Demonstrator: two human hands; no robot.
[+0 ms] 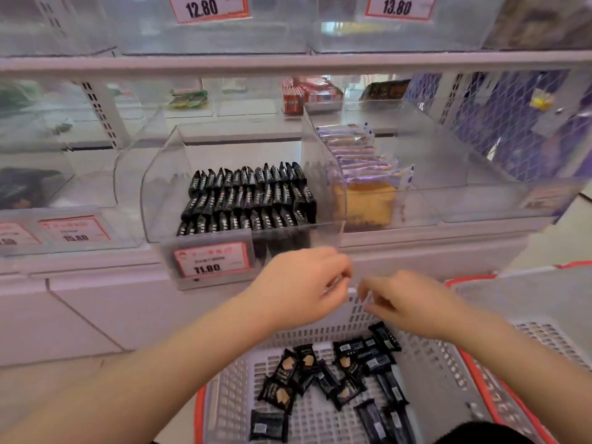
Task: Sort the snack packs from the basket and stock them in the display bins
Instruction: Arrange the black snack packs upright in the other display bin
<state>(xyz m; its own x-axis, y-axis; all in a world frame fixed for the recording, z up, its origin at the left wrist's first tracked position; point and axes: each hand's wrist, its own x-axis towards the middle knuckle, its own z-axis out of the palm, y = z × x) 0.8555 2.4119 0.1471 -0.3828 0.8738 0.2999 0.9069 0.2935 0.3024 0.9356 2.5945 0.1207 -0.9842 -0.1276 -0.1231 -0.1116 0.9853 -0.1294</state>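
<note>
head view, looking down at a shop shelf. directly ahead i see a clear plastic display bin [243, 200] holding three neat rows of small black snack packs [248, 200] standing on edge, tightly packed. a red-bordered price tag [211, 259] on its front reads 11.80. the bin to its right [416, 187] holds a row of purple-and-white wrapped cakes [362, 155] along its left side, with a yellow cake showing through the front pack. a bin at far left [57, 200] has dark packs inside, blurred, and a 15.80 tag.

below, a white slotted plastic basket [320, 421] with a red rim sits in front of me. loose black snack packs [333, 376] lie scattered flat on its floor, some showing a tan picture, others a white barcode label.

my left hand [301, 286] hovers just under the front edge of the middle bin, fingers curled inward; whether it pinches anything i cannot tell, as the fingertips are blurred. my right hand [407, 302] is just beside it over the basket's far wall, fingers loosely curled, and i cannot tell if it holds anything either.

an upper shelf carries more clear bins with 12.80 and 13.80 tags. the shelf base is smooth white, and the floor is pale tile.
</note>
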